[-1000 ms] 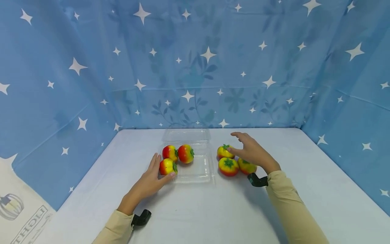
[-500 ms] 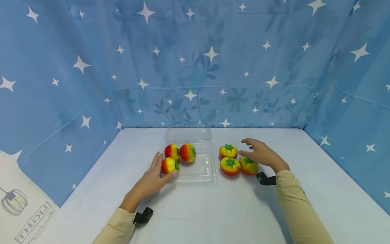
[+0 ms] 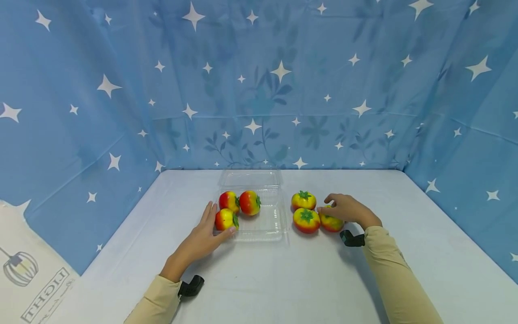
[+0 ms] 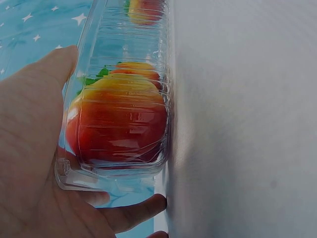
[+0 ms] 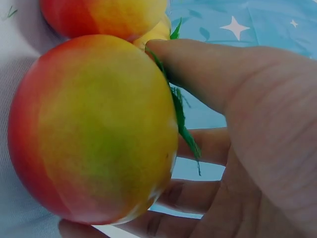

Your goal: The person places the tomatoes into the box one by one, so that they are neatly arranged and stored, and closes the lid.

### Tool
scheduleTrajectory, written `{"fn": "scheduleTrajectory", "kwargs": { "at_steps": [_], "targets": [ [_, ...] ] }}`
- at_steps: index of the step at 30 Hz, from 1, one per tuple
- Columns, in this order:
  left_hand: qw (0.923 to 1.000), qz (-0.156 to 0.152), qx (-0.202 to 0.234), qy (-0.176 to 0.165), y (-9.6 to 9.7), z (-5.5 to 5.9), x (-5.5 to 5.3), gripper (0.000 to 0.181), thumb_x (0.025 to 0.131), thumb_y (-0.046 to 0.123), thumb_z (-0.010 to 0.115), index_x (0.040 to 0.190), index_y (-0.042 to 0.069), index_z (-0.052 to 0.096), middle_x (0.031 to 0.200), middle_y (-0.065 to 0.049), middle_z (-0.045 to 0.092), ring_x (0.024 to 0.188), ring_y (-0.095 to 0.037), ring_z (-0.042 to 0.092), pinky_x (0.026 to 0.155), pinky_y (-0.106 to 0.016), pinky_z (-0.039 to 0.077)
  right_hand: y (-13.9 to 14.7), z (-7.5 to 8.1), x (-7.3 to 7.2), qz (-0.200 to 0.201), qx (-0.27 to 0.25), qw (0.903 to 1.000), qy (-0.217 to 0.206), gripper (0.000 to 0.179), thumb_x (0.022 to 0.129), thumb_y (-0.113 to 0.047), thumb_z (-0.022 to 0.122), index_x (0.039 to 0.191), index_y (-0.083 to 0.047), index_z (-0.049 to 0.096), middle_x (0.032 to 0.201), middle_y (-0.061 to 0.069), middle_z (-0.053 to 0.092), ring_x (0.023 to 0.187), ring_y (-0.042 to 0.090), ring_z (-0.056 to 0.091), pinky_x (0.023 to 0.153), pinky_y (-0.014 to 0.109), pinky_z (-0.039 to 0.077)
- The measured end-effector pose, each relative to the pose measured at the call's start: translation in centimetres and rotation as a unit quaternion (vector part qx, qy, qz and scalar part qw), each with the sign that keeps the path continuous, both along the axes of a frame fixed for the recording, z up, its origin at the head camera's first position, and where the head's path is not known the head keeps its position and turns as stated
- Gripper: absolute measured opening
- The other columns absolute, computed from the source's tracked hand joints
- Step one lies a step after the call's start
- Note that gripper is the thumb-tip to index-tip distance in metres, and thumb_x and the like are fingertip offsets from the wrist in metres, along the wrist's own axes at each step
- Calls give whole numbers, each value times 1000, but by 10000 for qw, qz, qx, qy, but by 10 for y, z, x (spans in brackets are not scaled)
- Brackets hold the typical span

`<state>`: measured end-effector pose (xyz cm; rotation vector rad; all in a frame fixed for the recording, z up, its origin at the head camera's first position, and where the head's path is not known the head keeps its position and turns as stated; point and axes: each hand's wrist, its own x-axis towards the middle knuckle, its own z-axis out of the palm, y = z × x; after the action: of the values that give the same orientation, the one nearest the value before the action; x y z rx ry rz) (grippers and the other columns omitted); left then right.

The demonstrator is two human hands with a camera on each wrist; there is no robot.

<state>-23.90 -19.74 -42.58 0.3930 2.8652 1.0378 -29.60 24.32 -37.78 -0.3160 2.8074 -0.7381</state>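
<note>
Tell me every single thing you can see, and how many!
fruits in the box: 3, red and yellow with green leaves, left part of the box
fruits on the table: 3, yellow and red with green leaves, right of the box
box: 1, see-through, on the table
lid: 1, see-through, open at the box's far side
table: 1, white, under everything
curtain: can't tell how many pieces, blue with white stars, behind and at both sides
lamp-picture cloth: 1, cream, lower left corner
wrist cameras: 2, black, one per wrist
sleeves: 2, beige, on the arms
left hand: 1, bare, at the box's near left corner
right hand: 1, bare, at the rightmost fruit
</note>
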Motion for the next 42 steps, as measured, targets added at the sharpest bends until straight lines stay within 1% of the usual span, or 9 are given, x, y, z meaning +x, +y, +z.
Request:
{"fn": "scheduleTrajectory", "kwargs": {
  "at_steps": [4,6,13,17,19,22,27,33,42],
  "targets": [
    [10000,17,-14,-4,0,-1,-1,115,100,68,61,170,-1,1,178,-21,-8,159,-50,17,123,-67,21,1,-2,0,-102,-276,9994,-206,63,102,-42,73,136,9,61,131,29,63,100,32,67,71,40,65],
    [10000,18,-8,-1,-1,-1,-1,115,100,68,61,170,-1,1,178,-20,-8,159,-50,16,123,-67,20,0,-2,0,-128,-378,9988,-268,59,102,-40,73,135,9,63,128,28,63,96,30,66,68,39,65],
    [10000,17,-1,28,-1,-2,-1,116,100,68,61,170,-1,1,178,-21,-8,159,-49,16,123,-66,21,1,1,1,-27,-412,9990,-163,42,105,-29,68,130,5,68,129,30,64,101,35,66,67,40,65],
    [10000,2,3,36,-1,-1,-1,115,100,68,61,170,-1,1,178,-21,-7,159,-49,16,123,-66,21,2,3,0,71,-243,9996,107,36,106,-23,64,130,2,70,130,29,65,109,40,63,86,51,62],
    [10000,-13,16,45,-1,-1,0,115,100,68,61,170,-1,1,178,-21,-8,159,-49,16,124,-65,20,2,3,0,109,-165,9995,246,35,106,-21,61,131,1,71,133,29,65,114,43,59,97,60,56],
    [10000,-30,29,63,-1,0,0,115,101,67,61,170,-1,1,178,-21,-8,159,-49,16,124,-65,20,3,2,-3,125,-129,9989,436,34,107,-17,57,132,1,71,136,28,64,119,46,56,106,68,47],
    [10000,-28,38,73,-1,1,1,114,101,67,61,170,-2,1,178,-21,-8,159,-50,17,124,-65,21,4,1,-7,59,-219,9952,949,34,108,-15,55,132,3,69,131,27,66,117,47,57,106,68,47],
    [10000,-38,29,68,0,0,0,114,101,68,61,170,-1,2,178,-20,-8,158,-50,18,123,-66,22,0,5,-5,-199,-596,9871,1474,33,106,-22,66,130,1,68,121,24,65,108,42,57,96,60,54],
    [10000,-20,25,32,-1,0,0,114,101,67,61,170,-1,3,178,-20,-8,158,-51,18,123,-67,21,-13,18,2,-37,-1181,9734,1961,24,104,-18,70,124,-4,70,126,23,60,111,41,56,92,55,55]
  ]
}}
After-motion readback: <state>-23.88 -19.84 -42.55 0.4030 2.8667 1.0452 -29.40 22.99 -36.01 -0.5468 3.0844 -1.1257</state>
